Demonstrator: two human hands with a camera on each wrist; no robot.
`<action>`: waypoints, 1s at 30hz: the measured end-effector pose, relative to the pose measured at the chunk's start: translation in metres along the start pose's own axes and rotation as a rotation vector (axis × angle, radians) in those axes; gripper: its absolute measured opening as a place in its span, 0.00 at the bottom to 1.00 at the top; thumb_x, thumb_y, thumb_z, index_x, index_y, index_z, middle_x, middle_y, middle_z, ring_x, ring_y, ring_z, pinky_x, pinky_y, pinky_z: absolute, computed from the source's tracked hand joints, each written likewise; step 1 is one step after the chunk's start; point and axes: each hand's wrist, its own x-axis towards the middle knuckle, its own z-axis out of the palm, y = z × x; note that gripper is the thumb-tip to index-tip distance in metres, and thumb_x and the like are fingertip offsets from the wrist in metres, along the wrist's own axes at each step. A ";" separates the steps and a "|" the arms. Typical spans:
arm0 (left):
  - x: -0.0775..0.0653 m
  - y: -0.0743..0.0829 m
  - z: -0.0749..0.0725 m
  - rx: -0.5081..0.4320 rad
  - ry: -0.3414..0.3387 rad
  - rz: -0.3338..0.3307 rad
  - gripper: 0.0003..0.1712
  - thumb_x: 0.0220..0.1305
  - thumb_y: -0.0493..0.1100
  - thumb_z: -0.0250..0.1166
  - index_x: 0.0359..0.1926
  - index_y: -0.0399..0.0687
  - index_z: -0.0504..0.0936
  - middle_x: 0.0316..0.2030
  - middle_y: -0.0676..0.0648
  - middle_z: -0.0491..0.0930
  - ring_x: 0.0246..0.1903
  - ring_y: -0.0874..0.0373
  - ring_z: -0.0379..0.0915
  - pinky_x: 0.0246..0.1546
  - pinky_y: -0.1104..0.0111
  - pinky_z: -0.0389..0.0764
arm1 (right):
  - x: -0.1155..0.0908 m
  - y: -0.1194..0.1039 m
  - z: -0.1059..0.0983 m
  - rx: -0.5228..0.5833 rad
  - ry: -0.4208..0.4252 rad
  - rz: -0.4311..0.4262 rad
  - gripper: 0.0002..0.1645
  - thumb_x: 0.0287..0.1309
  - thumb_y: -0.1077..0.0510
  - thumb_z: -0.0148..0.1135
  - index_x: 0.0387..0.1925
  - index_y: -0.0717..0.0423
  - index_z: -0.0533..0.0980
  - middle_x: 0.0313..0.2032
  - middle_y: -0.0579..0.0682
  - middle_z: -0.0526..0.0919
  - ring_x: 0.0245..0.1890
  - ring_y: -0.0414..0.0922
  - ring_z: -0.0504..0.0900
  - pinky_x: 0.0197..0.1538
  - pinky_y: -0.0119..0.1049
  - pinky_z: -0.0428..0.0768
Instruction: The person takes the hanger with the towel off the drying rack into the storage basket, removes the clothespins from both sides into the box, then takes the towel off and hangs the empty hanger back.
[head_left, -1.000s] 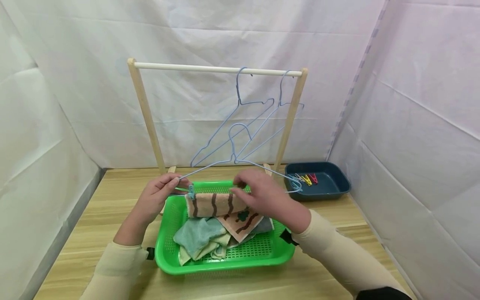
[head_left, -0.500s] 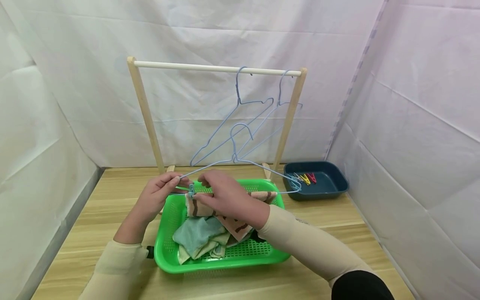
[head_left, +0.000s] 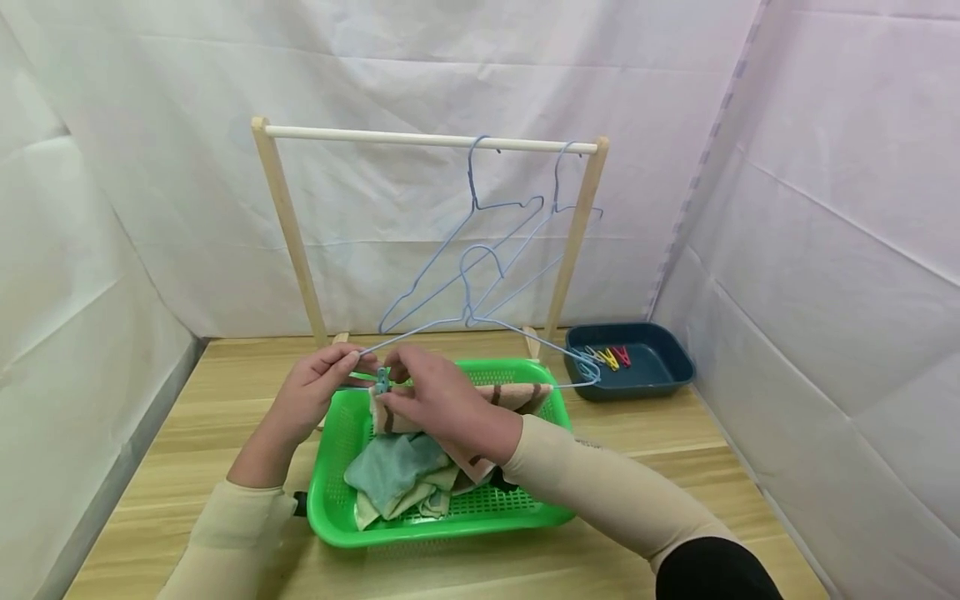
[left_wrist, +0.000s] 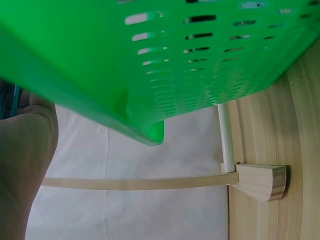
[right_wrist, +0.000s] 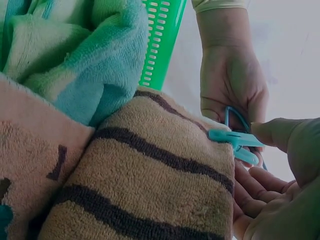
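My left hand [head_left: 303, 392] grips the left corner of a blue wire hanger [head_left: 416, 331] held over a green basket [head_left: 330, 500]. A tan towel with dark brown stripes [right_wrist: 165, 165] is draped over the hanger's bottom bar. A turquoise clothespin [right_wrist: 235, 139] sits on the towel's left end, at the bar. My right hand [head_left: 442, 404] pinches this clothespin, its thumb on one handle and fingers beneath. In the left wrist view, the basket covers most of the scene and only part of the left hand [left_wrist: 30, 130] shows.
A teal towel [head_left: 397, 471] and other cloths lie in the basket. Behind stands a wooden rack with a white rod [head_left: 360, 134] carrying two blue hangers [head_left: 427, 267]. A dark blue tray [head_left: 652, 367] with several clothespins [head_left: 609, 358] sits at the right. White curtains surround the table.
My right hand has moved left along the towel to the clothespin and now pinches it. The left hand keeps its grip on the hanger's corner.
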 end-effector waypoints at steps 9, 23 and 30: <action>0.000 0.001 0.000 0.005 0.001 0.001 0.16 0.89 0.34 0.51 0.58 0.26 0.82 0.51 0.53 0.90 0.50 0.59 0.89 0.49 0.65 0.91 | 0.003 -0.002 0.006 -0.057 0.027 -0.078 0.16 0.77 0.54 0.73 0.58 0.52 0.78 0.50 0.48 0.86 0.48 0.42 0.87 0.45 0.29 0.83; 0.000 0.004 0.002 0.017 0.004 0.005 0.16 0.89 0.34 0.51 0.58 0.25 0.82 0.51 0.54 0.90 0.50 0.60 0.89 0.48 0.65 0.92 | 0.001 -0.001 0.014 -0.181 0.072 -0.134 0.12 0.76 0.52 0.73 0.50 0.52 0.78 0.46 0.48 0.83 0.38 0.42 0.83 0.37 0.28 0.78; 0.000 0.004 0.003 0.012 0.003 -0.002 0.16 0.89 0.34 0.51 0.57 0.24 0.82 0.50 0.53 0.90 0.50 0.60 0.89 0.48 0.65 0.92 | 0.000 0.001 0.016 -0.180 0.101 -0.162 0.14 0.75 0.51 0.74 0.50 0.52 0.78 0.42 0.49 0.82 0.31 0.37 0.75 0.34 0.29 0.73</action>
